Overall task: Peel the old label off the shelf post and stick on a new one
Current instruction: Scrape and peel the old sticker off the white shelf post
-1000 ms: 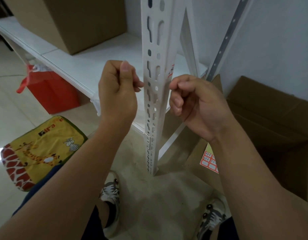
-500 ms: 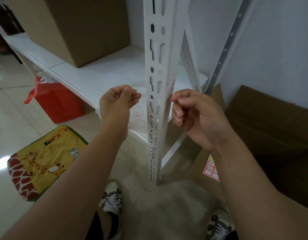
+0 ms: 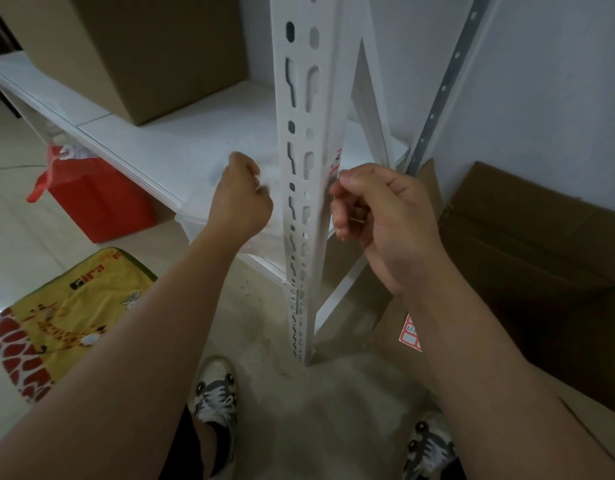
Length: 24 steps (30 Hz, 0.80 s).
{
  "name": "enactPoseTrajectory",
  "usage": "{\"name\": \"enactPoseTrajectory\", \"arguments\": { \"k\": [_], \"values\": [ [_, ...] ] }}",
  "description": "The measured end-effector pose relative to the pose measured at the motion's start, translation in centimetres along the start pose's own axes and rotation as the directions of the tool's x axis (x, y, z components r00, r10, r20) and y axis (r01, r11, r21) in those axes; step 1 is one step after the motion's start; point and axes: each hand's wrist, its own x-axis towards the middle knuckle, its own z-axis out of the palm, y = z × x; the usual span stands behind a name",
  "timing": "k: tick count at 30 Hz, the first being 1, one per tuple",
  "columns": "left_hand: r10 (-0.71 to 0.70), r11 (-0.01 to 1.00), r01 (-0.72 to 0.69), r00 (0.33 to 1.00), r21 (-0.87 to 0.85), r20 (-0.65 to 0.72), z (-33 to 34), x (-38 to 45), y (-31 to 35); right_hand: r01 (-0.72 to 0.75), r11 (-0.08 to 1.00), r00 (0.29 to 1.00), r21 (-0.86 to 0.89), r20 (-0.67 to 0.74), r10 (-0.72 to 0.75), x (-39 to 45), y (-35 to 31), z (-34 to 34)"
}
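Note:
The white slotted shelf post [image 3: 300, 168] stands upright in the middle. A red-and-white old label [image 3: 337, 160] sticks to its right face, seen edge-on. My right hand [image 3: 378, 209] is curled beside the post, and its thumb and forefinger pinch at the label's lower edge. Left of the post, my left hand [image 3: 242, 199] is a blurred loose fist over the shelf board [image 3: 167, 147], and nothing shows in it. A sheet of red-bordered new labels [image 3: 410, 332] lies on cardboard under my right forearm.
A large cardboard box [image 3: 153, 53] stands on the shelf at the back left. An open carton [image 3: 541, 244] sits against the wall on the right. A red bag [image 3: 91, 195] and a giraffe-print cushion [image 3: 63, 317] lie on the floor left. My shoes [image 3: 216, 393] are below.
My left hand has dropped from beside the post and moved left, down over the shelf board. My right hand has stayed at the label on the post's right face.

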Motion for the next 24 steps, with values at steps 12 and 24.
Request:
{"name": "enactPoseTrajectory", "arguments": {
  "k": [12, 24],
  "values": [
    [0.082, 0.845, -0.286, 0.905, -0.452, -0.418, -0.1, -4.3, 4.4, 0.052, 0.994, 0.992, -0.094, -0.114, -0.062, 0.2, -0.1, 1.1],
    [0.309, 0.693, -0.476, 0.875, -0.542, -0.373, 0.3, -6.7, 4.8, 0.111, 0.992, 0.993, -0.065, -0.041, -0.114, 0.6, 0.3, 0.9]
  ]
}}
